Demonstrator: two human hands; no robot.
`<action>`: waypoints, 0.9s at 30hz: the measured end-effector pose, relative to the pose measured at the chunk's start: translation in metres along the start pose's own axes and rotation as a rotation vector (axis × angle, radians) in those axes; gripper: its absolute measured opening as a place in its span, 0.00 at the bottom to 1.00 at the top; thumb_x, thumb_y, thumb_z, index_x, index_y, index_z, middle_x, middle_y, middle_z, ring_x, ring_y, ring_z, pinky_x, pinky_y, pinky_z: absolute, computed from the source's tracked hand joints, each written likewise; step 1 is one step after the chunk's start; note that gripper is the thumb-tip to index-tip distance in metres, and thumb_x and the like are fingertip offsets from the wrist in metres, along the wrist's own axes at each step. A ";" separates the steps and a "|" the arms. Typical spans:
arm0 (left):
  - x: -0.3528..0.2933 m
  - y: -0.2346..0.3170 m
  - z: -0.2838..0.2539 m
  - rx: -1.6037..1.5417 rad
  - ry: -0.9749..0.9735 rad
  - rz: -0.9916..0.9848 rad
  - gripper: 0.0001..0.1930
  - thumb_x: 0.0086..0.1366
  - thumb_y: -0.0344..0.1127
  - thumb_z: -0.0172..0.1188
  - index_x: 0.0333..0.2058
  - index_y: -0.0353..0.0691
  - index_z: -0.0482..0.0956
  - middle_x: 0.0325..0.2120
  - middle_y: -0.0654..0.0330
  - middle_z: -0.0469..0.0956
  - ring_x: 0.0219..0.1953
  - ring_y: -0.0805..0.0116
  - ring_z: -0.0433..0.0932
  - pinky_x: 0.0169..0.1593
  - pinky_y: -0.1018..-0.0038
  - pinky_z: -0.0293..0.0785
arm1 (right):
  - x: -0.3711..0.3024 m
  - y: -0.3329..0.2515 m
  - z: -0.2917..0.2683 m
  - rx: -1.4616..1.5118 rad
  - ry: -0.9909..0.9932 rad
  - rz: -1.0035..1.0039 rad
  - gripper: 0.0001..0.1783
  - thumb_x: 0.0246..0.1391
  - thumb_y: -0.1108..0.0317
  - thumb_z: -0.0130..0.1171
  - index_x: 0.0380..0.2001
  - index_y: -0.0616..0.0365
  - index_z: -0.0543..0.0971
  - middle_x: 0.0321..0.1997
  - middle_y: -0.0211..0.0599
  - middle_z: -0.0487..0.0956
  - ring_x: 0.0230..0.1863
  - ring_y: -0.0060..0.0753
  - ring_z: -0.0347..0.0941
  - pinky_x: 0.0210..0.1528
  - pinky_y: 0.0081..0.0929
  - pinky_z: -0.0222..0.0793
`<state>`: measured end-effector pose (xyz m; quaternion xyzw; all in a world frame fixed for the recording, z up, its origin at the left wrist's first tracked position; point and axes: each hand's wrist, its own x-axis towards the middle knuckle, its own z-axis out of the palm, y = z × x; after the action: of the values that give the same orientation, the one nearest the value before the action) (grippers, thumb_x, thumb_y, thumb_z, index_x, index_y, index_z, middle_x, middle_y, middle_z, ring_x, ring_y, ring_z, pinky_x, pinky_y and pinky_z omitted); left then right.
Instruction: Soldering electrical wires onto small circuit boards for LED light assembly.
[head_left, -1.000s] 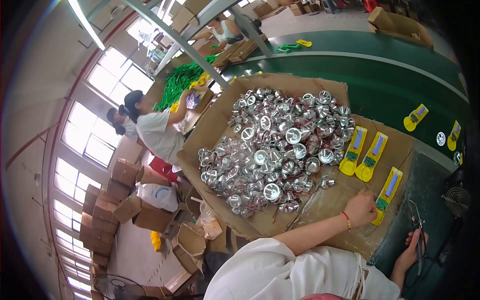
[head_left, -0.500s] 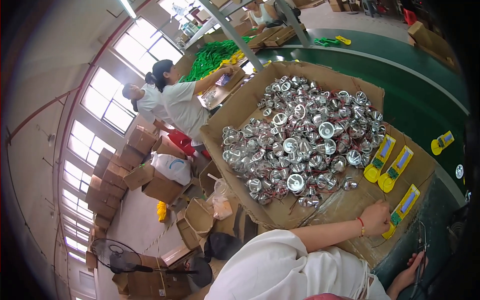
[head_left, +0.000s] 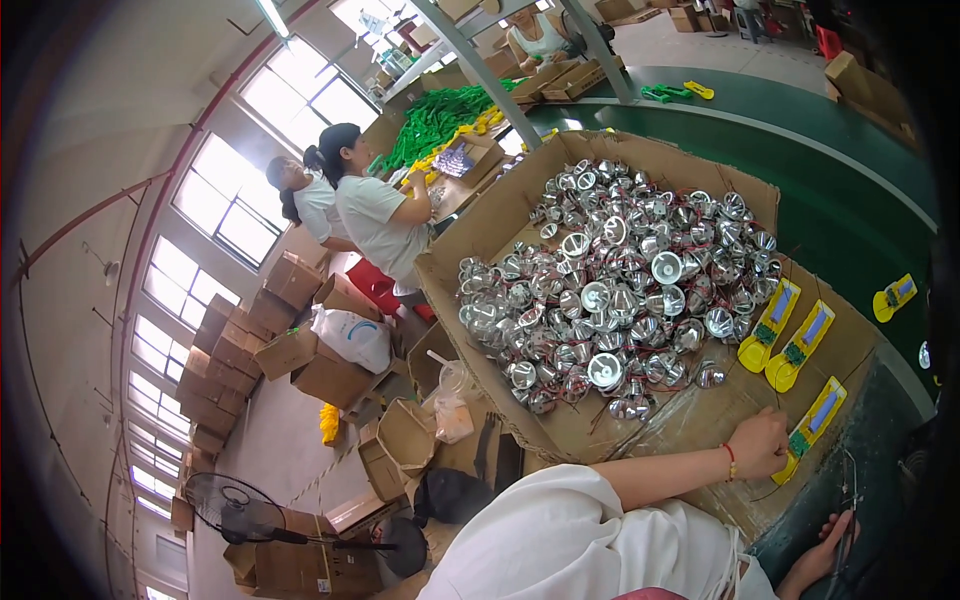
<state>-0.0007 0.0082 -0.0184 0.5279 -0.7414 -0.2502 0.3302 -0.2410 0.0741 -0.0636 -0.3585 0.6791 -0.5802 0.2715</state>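
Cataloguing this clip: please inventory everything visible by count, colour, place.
Box: one, brown, centre
Cups: many, silver, heaped in box
Casings: several, yellow, three on cardboard right of cups
Parts: many, green, piled upper centre
Bag: one, white, left
Stacked boxes: several, brown, left
Windows: several, bright, left
Fan: one, dark, lower left
Co-workers: at least three, pale tops, beyond box
Tool: one, dark, lower right
Left hand: one, bare, at nearest casing
Right hand: one, bare, holding tool

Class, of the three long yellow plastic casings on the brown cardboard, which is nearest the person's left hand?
The lowest yellow plastic casing, just beside the left hand; the other two casings lie higher up, beside the pile of silver cups.
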 end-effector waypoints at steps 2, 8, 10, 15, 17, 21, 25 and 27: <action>-0.001 0.001 0.000 -0.006 -0.005 -0.013 0.10 0.41 0.31 0.57 0.08 0.37 0.68 0.21 0.54 0.67 0.27 0.56 0.69 0.36 0.66 0.67 | -0.001 -0.003 0.000 -0.002 0.002 0.003 0.16 0.56 0.57 0.51 0.35 0.62 0.73 0.27 0.29 0.72 0.27 0.19 0.63 0.31 0.16 0.57; -0.003 0.002 0.000 0.008 0.013 -0.016 0.10 0.41 0.31 0.57 0.08 0.38 0.67 0.22 0.56 0.67 0.31 0.58 0.67 0.31 0.66 0.67 | -0.004 -0.012 0.002 -0.009 0.004 0.007 0.16 0.56 0.57 0.51 0.34 0.62 0.73 0.27 0.29 0.71 0.27 0.19 0.62 0.31 0.16 0.56; -0.004 0.001 0.001 -0.006 -0.041 -0.034 0.10 0.41 0.31 0.57 0.09 0.38 0.67 0.22 0.56 0.67 0.31 0.58 0.67 0.32 0.67 0.67 | -0.005 -0.015 0.003 -0.018 -0.002 0.014 0.16 0.56 0.58 0.51 0.34 0.62 0.73 0.27 0.30 0.71 0.27 0.19 0.62 0.31 0.16 0.56; -0.006 -0.002 0.004 0.016 0.046 0.011 0.10 0.42 0.30 0.57 0.09 0.38 0.67 0.22 0.57 0.67 0.31 0.59 0.67 0.32 0.68 0.67 | -0.006 -0.018 0.004 -0.012 -0.007 -0.005 0.16 0.56 0.58 0.50 0.33 0.62 0.73 0.27 0.30 0.71 0.27 0.19 0.62 0.31 0.16 0.57; -0.006 -0.002 0.005 0.019 0.048 0.016 0.10 0.42 0.30 0.57 0.09 0.38 0.67 0.22 0.57 0.67 0.31 0.59 0.67 0.33 0.68 0.67 | -0.007 -0.018 0.004 -0.006 -0.009 -0.004 0.16 0.57 0.58 0.50 0.33 0.62 0.73 0.27 0.30 0.71 0.27 0.19 0.62 0.31 0.16 0.56; -0.006 -0.002 0.005 0.022 0.043 0.010 0.10 0.42 0.31 0.57 0.09 0.38 0.68 0.22 0.58 0.67 0.31 0.60 0.67 0.33 0.68 0.67 | -0.007 -0.017 0.004 0.023 -0.014 0.005 0.15 0.57 0.58 0.50 0.34 0.61 0.73 0.26 0.29 0.71 0.26 0.18 0.61 0.30 0.15 0.56; -0.007 -0.001 0.005 0.023 -0.017 -0.011 0.09 0.42 0.31 0.57 0.09 0.38 0.68 0.23 0.58 0.67 0.31 0.60 0.67 0.33 0.69 0.66 | -0.006 -0.016 0.004 0.057 -0.017 0.003 0.15 0.57 0.58 0.50 0.34 0.61 0.73 0.26 0.28 0.70 0.26 0.17 0.61 0.30 0.15 0.55; -0.007 -0.001 0.005 0.041 0.053 0.014 0.09 0.42 0.31 0.57 0.09 0.38 0.68 0.23 0.58 0.67 0.31 0.60 0.67 0.33 0.69 0.66 | -0.006 -0.016 0.004 0.060 -0.009 0.013 0.15 0.56 0.58 0.51 0.35 0.61 0.73 0.26 0.27 0.70 0.26 0.17 0.61 0.30 0.15 0.55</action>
<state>-0.0024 0.0147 -0.0244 0.5360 -0.7409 -0.2185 0.3406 -0.2314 0.0758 -0.0492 -0.3482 0.6627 -0.5969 0.2888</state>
